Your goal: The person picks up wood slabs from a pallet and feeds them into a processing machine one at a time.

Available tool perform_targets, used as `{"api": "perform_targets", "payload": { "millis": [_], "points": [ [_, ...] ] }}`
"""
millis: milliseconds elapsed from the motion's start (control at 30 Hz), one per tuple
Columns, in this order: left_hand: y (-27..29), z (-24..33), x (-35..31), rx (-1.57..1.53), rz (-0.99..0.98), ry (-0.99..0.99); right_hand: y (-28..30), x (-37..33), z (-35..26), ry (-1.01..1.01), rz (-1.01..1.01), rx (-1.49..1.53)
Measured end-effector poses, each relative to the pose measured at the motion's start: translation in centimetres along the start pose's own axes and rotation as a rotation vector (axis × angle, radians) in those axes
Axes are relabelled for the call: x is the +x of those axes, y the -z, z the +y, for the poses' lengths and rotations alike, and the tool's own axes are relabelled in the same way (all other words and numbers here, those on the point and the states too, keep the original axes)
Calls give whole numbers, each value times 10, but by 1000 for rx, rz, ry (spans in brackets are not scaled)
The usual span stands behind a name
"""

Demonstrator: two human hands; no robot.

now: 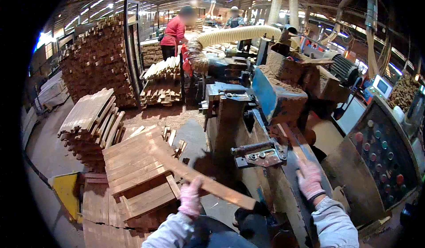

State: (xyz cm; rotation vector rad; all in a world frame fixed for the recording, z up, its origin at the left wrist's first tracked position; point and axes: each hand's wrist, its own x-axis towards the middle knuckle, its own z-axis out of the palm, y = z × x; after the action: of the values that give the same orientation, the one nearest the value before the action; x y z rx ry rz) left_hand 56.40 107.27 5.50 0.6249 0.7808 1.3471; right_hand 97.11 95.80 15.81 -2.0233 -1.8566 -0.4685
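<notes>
A long flat wooden board (226, 192) slants across the lower middle, and my left hand (191, 198), in a pink and white work glove, grips it from below and the side. The board's far end reaches over the stack of planks (135, 161) at the left. On the machine's metal bed lies a narrow wooden strip (295, 145), running away from me under the guarded part of the machine. My gloved right hand (310, 179) is closed at the strip's near end; its fingertips are partly hidden.
A metal clamp fixture (261, 154) sits beside the bed. A blue guard heaped with sawdust (270, 93) stands beyond it. At right is a button panel (383, 155). Wood piles (90, 110) and a yellow metal part (66, 195) lie left. A person in red (174, 31) stands farther back.
</notes>
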Motion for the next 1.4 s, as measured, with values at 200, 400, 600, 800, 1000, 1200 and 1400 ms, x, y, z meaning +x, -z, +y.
{"api": "perform_targets", "payload": {
  "millis": [200, 400, 600, 800, 1000, 1200, 1400],
  "points": [
    [-142, -26, -67, -27, -281, 293, 101, -35, -150, 82, -296, 145],
    [-120, -73, -59, -140, -735, 680, 152, -226, -88, -436, -213, 2],
    [26, -73, 60, 48, -79, 593, 184, -320, -83, -628, -224, -210],
    [284, -59, 161, -238, 424, 412, 116, -207, -46, -704, 37, -126],
    [383, -42, 197, -74, 808, 242, 8, -42, -3, -693, 360, 274],
    [428, -35, 237, -74, 895, -63, -10, -6, -8, -503, 296, 293],
    [403, -55, 210, -97, 913, 70, 82, -165, -56, -582, 31, 18]
  ]
}}
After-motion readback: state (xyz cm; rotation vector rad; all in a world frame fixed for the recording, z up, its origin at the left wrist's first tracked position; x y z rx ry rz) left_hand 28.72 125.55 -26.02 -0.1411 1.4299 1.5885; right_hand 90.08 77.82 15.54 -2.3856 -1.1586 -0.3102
